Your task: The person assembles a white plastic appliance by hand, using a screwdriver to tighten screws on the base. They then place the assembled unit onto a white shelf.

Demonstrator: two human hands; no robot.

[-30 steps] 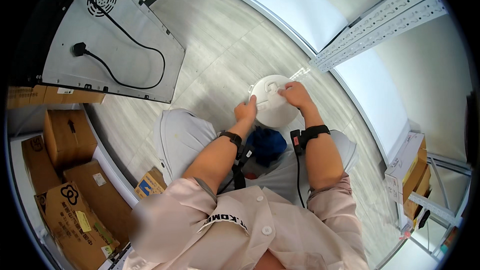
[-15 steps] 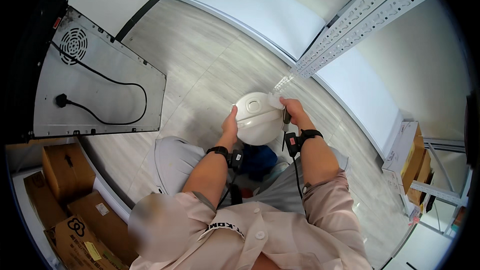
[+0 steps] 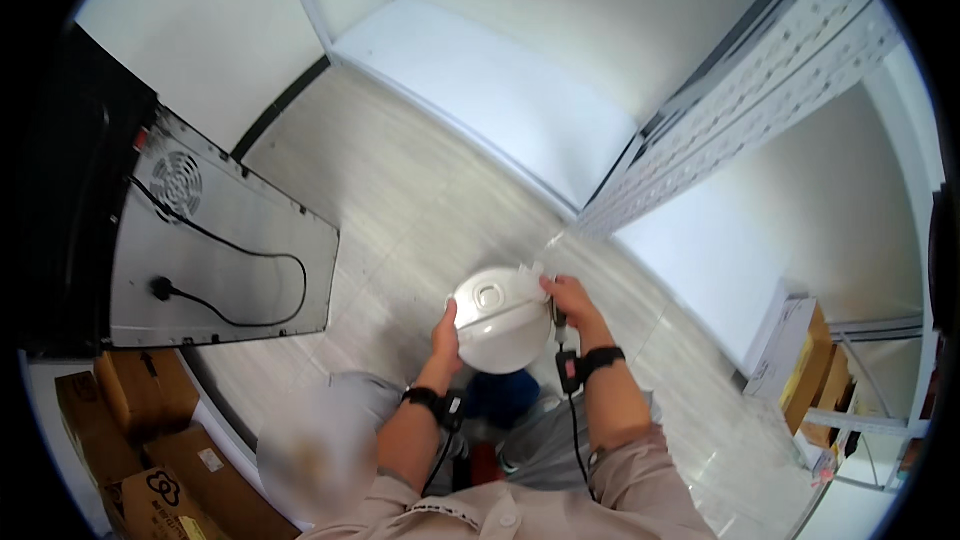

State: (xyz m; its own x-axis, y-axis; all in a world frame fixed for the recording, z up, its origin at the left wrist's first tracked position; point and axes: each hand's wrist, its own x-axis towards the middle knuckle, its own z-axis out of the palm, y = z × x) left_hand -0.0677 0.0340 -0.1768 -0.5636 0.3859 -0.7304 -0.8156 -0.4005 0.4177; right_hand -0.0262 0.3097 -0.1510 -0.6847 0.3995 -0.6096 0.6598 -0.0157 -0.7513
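Note:
In front of me, low over the floor, is a round glossy off-white appliance (image 3: 503, 338), seen from above. It looks like a rice cooker, with an oval button and a raised band across its lid. My left hand (image 3: 446, 336) is closed on its left side, thumb on top. At the right rim my right hand (image 3: 575, 298) is curled around a dark-handled tool (image 3: 559, 316), seemingly a screwdriver. Beside those fingers a small translucent piece (image 3: 536, 270) sticks up at the rim; whether it is attached cannot be told.
A large metal-backed appliance (image 3: 235, 250) with a black cord stands left. Cardboard boxes (image 3: 200, 460) are stacked at lower left. White shelves (image 3: 490, 90) and a perforated upright (image 3: 740, 110) lie ahead and right. An open box (image 3: 800, 365) stands at far right. Dark blue cloth (image 3: 500, 397) lies below the cooker.
The view has tilted up, so the room, hands and cooker sit lower in the picture. Both hands keep their hold; the translucent piece shows less beside the right fingers.

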